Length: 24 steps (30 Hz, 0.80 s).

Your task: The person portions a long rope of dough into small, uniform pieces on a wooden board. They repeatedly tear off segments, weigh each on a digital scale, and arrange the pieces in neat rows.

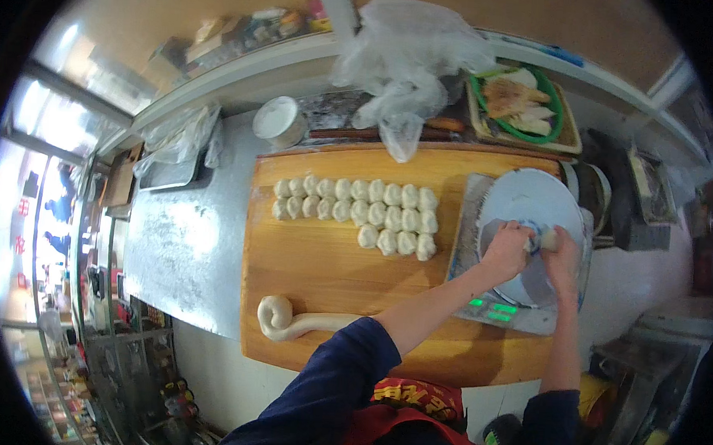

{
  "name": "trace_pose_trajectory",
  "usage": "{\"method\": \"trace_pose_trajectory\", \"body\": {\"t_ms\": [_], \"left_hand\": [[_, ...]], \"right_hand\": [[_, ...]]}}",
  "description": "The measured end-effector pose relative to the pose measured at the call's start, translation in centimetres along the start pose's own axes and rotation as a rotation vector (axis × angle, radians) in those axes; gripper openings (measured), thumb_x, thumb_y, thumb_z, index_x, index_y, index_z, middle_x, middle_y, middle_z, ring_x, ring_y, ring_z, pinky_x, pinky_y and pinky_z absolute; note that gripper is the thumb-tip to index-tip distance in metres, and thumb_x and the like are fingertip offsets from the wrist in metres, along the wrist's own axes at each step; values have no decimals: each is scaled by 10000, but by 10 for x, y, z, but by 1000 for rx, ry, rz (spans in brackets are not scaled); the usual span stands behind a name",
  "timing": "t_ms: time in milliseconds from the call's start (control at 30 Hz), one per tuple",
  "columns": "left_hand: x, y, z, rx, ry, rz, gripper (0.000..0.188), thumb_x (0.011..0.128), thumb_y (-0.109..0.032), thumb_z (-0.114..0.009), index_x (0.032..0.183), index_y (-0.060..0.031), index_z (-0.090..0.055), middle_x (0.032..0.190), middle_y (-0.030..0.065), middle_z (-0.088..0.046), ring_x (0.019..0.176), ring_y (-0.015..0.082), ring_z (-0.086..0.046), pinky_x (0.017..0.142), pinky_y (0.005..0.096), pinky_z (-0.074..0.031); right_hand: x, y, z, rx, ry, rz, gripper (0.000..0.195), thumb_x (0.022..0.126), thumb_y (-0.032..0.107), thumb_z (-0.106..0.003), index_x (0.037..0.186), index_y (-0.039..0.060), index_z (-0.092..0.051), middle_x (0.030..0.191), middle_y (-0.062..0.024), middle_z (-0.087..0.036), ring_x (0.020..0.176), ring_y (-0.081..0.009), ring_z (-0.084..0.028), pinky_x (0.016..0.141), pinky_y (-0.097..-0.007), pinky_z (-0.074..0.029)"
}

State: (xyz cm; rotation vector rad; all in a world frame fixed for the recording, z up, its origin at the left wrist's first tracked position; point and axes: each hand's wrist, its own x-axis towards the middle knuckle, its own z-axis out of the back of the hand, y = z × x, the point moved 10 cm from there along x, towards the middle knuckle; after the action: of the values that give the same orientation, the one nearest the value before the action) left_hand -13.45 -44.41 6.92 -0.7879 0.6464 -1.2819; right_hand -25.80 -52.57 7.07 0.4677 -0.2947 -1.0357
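Note:
A white enamel basin [527,197] with a dark rim stands on a digital kitchen scale [534,318], whose display glows green. Over the basin, my right hand [562,261] grips a small pale dough piece [549,238]. Just left of it, my left hand [506,250] is closed with its fingertips around a bit of dough, mostly hidden by the fingers. Portioned dough pieces [360,202] sit in rows on the wooden board [307,259]. A long dough rope [322,322], coiled at its left end, lies near the board's front edge, partly covered by my left forearm.
Behind the board are a lidded white tub [279,122], a wooden rolling pin [342,133], a clear plastic bag [406,99] and a green basket [555,124] in a tray. A bag-covered metal tray [170,175] rests on the steel counter [177,238] at left.

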Motion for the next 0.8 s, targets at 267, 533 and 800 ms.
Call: {"method": "trace_pose_trajectory", "body": {"t_ms": [267,533,800], "left_hand": [[-165,135,166,-429,-561,182,588,716,15,-748,1274,-53,-578,1235,132,-599,1165,236,-581,901,327,-517],[-232,262,215,234,-603,253,507,672,64,-672,1158,-13,-548,1151,213,-526,1091,420,-488,937,449,-448],[-193,259,212,194,-345,159,629,656,82,-687,1245,-17,-490,1273,207,-477,1171,429,-444,994,469,-407]], "right_hand": [[-59,197,-83,886,153,88,408,745,14,-719,1119,41,-556,1030,-89,-578,966,-227,-598,827,-352,-510],[-96,347,-287,-196,50,682,226,741,83,-683,928,19,-573,966,-157,-578,1087,-319,-486,901,-638,-349],[-82,335,-268,-36,98,456,479,711,9,-703,1164,-10,-548,1224,-201,-486,1262,-382,-388,1039,-566,-311]]}}
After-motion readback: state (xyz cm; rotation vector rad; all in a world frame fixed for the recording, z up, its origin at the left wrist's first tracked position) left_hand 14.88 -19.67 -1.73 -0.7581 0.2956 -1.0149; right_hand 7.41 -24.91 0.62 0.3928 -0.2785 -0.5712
